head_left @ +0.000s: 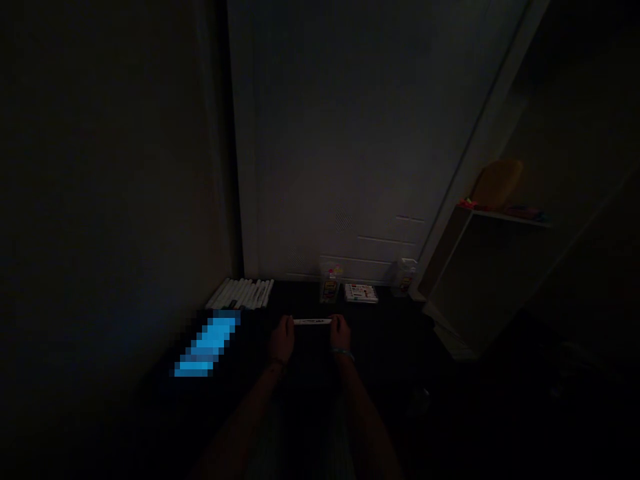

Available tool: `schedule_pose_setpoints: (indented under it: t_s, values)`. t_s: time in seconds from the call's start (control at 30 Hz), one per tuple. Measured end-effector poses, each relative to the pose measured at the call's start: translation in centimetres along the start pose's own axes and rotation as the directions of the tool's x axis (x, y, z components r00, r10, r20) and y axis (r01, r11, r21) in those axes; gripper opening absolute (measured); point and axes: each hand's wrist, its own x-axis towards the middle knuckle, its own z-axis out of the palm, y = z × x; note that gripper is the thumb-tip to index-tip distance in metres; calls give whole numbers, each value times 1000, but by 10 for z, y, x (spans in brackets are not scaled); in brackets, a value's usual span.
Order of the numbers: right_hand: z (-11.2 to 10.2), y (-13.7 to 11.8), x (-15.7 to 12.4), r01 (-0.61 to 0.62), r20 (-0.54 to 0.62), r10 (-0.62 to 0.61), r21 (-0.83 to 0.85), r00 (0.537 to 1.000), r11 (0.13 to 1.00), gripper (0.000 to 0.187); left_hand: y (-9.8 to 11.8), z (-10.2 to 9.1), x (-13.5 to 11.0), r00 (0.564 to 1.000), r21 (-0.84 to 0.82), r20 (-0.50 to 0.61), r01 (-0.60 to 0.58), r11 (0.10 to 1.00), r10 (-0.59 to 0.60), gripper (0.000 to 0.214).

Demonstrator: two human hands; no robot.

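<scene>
Clamped at its two ends by the left hand (283,339) and the right hand (341,332), a slim white marker (313,322) is held level over the middle of the dark table (393,337), apparently so its printed middle is left uncovered. Similar white markers (245,293) are lined up at the far left, presumably for tidiness; no brand or wording can be made out.

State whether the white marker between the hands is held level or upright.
Level: the white marker runs sideways across the view, one end at the left hand, the other at the right hand.
</scene>
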Motion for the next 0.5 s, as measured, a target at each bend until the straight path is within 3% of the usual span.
schedule_pose_setpoints:
  t_s: [0.2, 0.37, 0.5]
  values:
    - [-1, 1, 1, -4, -6, 4, 28, 1000, 1000, 28, -4, 3, 1, 1000, 4, -2, -22, 1000, 22, 30]
    - [-1, 7, 2, -73, -106, 84, 103, 991, 992, 30, 1, -1, -3, 995, -13, 64, -75, 997, 75, 29]
    - [-1, 16, 5, -107, -123, 135, 210, 983, 972, 35, 6, -4, -7, 989, 4, 119, -84, 996, 83, 29]
